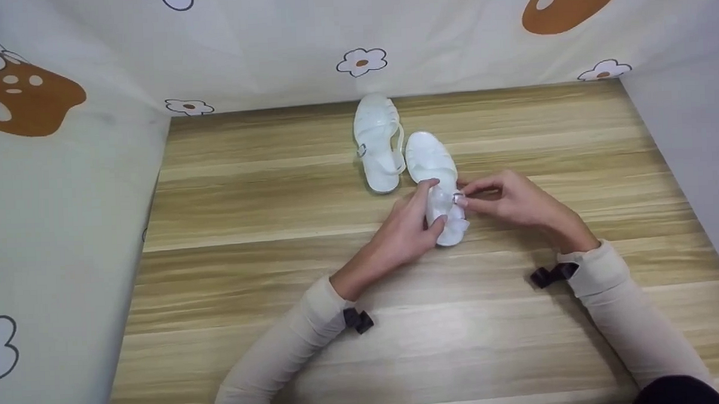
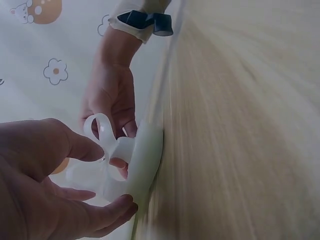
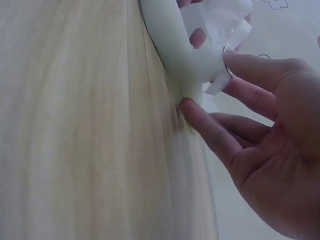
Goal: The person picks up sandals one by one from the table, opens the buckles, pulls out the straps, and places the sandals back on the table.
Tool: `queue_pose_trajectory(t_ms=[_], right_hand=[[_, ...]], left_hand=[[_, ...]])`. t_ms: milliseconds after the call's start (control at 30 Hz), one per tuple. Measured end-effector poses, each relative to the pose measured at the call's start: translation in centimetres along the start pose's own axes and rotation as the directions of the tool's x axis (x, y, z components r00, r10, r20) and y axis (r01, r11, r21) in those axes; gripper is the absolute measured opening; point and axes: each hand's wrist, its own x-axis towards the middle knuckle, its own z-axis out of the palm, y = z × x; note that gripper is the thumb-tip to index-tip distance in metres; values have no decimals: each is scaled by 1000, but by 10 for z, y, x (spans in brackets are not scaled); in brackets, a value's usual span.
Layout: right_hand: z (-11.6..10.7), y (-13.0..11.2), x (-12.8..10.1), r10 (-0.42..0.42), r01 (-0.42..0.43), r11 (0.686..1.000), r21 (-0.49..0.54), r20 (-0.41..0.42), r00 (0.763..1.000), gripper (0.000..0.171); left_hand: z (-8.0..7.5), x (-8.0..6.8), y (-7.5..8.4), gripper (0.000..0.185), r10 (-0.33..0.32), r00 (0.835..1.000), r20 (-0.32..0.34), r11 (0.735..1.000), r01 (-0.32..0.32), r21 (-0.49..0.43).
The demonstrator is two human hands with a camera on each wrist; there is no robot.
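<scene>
1. A pair of white jelly sandals lies on a wooden table (image 1: 245, 188) enclosed by a patterned cloth backdrop (image 1: 258, 44). The far sandal (image 1: 378, 143) lies flat near the back edge, untouched.

2. The near sandal (image 1: 438, 181) lies just beside the far one, toe pointing away from the person, heel end between both hands at the middle of the table.

3. The left hand (image 1: 409, 227) grasps the sandal's heel part: the thumb presses on the strap from above and the fingers curl under the sole edge, as the left wrist view shows (image 2: 60, 180).

4. The right hand (image 1: 512, 199) pinches at the small metal buckle (image 1: 457, 197) on the sandal's outer side with thumb and forefinger. In the right wrist view, the forefinger sits on the strap end while another finger (image 3: 210, 125) braces against the sole rim.

5. Handling, as a judgement: the sandal looks light and made of soft, bendy moulded plastic, smooth and probably a little slippery. The straps flex easily, so the sole rim at the heel is the firmest place to hold, leaving the thin strap and buckle for fingertip work. It seems unlikely to break, though the buckle pin is small and fiddly.

6. Both arms wear pale sleeves with dark wrist straps (image 1: 359, 320).
</scene>
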Motion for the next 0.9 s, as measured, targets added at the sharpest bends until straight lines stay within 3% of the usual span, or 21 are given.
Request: queue_pose_trajectory(t_ms=[267,400,500,700,900], right_hand=[[0,0,1,19,-21,999,-46,-29,999,20],[0,6,4,-47,45,997,-56,-35,998,11],[-1,13,7,-96,96,995,-37,1,995,8],[-8,26,6,-128,123,991,48,110,986,9],[-17,36,3,-126,106,986,131,149,981,11]], left_hand=[[3,-1,6,63,7,999,-42,999,-5,53],[2,9,11,49,106,991,-86,988,-95,122],[1,20,11,36,172,983,-69,974,-159,162],[4,31,0,32,126,992,1,974,-124,191],[6,36,-12,29,108,994,-10,988,-107,115]])
